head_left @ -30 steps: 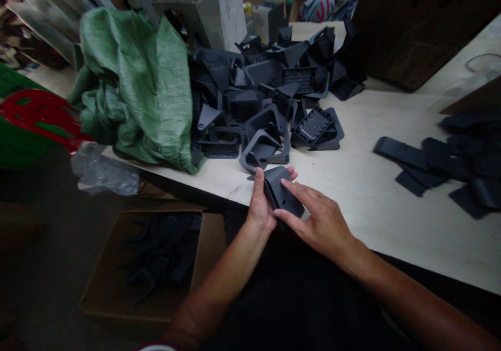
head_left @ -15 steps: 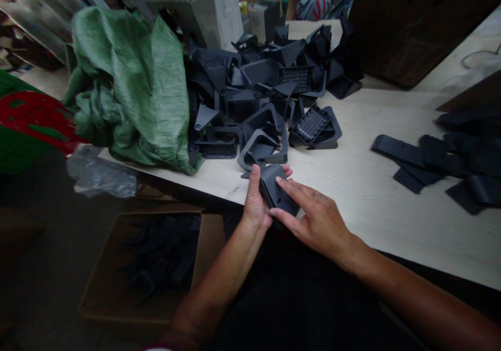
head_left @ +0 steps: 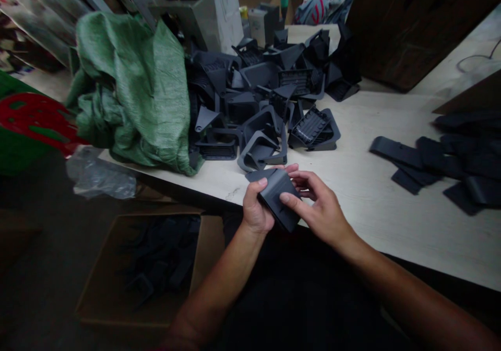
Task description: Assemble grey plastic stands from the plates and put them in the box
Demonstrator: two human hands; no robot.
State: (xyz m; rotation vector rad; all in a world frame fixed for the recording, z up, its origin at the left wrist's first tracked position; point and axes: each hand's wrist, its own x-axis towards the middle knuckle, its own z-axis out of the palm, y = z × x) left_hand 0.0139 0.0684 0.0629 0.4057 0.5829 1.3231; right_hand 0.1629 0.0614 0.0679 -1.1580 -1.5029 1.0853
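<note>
A dark grey plastic part (head_left: 282, 201) with a bent, flat face is held between my two hands at the table's front edge. My left hand (head_left: 257, 205) is closed around its left side, thumb on top. My right hand (head_left: 317, 205) grips the other side, its thumb pressed on the flat face and its fingers around the far edge. The underside of the part is hidden. Just beyond it lies a pile of similar grey plastic housings (head_left: 260, 153), some with ribbed panels.
A green woven sack (head_left: 152, 95) slumps left of the pile. Flat dark pieces (head_left: 407, 155) lie on the pale table (head_left: 352, 184) at right. A cardboard box (head_left: 211, 236) of dark parts stands below at left. A grey machine (head_left: 223, 17) and a brown board (head_left: 415, 22) are behind.
The part has been turned so more of its flat face shows. My right hand's fingers have shifted to its far edge, and the thumb now rests on the face.
</note>
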